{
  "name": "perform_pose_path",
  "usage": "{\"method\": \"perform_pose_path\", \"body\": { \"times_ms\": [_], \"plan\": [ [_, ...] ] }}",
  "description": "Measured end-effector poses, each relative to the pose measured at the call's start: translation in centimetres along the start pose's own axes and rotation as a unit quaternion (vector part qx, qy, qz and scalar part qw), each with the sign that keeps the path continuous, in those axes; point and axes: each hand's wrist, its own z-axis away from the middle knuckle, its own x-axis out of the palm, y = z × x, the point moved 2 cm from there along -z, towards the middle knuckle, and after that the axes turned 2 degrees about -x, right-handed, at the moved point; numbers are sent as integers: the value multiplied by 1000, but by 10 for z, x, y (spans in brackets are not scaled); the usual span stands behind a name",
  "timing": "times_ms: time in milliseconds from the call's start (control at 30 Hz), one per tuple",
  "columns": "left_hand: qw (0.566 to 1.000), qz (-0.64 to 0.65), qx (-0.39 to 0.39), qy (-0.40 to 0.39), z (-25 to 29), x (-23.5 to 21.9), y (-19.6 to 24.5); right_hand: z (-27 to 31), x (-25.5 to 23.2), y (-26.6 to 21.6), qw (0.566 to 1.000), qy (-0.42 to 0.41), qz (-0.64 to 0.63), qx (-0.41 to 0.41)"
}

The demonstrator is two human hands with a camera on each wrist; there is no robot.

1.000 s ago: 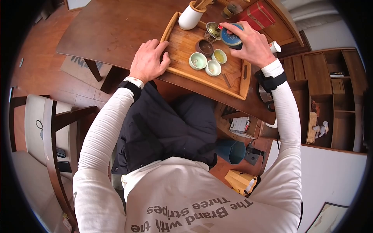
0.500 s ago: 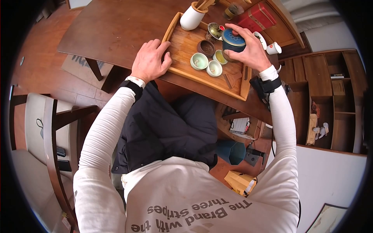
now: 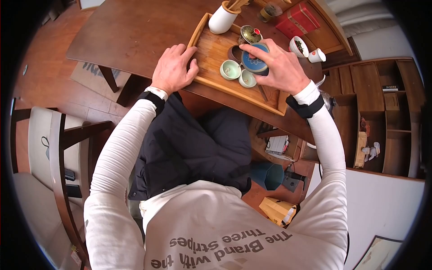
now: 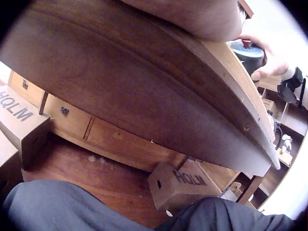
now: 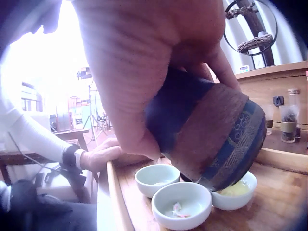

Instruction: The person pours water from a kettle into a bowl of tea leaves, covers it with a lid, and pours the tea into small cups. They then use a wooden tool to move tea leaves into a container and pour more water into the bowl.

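Note:
In the head view, the right hand (image 3: 285,67) grips a blue lidded vessel (image 3: 255,58) above the wooden tray (image 3: 236,96). The right wrist view shows this vessel (image 5: 211,130) tilted over three pale green cups. Yellow liquid lies in the far-right cup (image 5: 236,193); the near cup (image 5: 182,207) has a small red-and-white shape inside, and the left cup (image 5: 158,180) stands beside it. A brown cup (image 3: 234,53) is partly hidden behind the vessel. The left hand (image 3: 174,69) rests with relaxed fingers on the tray's left edge.
A white holder with wooden tools (image 3: 221,20) stands at the tray's far left corner. Beyond the tray are a glass lidded bowl (image 3: 250,34), a red box (image 3: 297,20), a white bowl with dark leaves (image 3: 299,46) and a white cup (image 3: 317,56).
The right hand has moved the blue vessel left and closer to the body, over the cups. The white bowl with leaves has come into fuller view. The left hand has barely moved.

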Motion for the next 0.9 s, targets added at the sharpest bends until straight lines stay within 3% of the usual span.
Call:
{"method": "perform_pose_path", "body": {
  "times_ms": [333,900],
  "plan": [
    [1000,2,0,-7,1,0,-1,0,-15,-5,1000,-25,13,-3],
    [1000,2,6,-2,1,1,-1,1,-31,3,998,26,53,-21]
  ]
}}
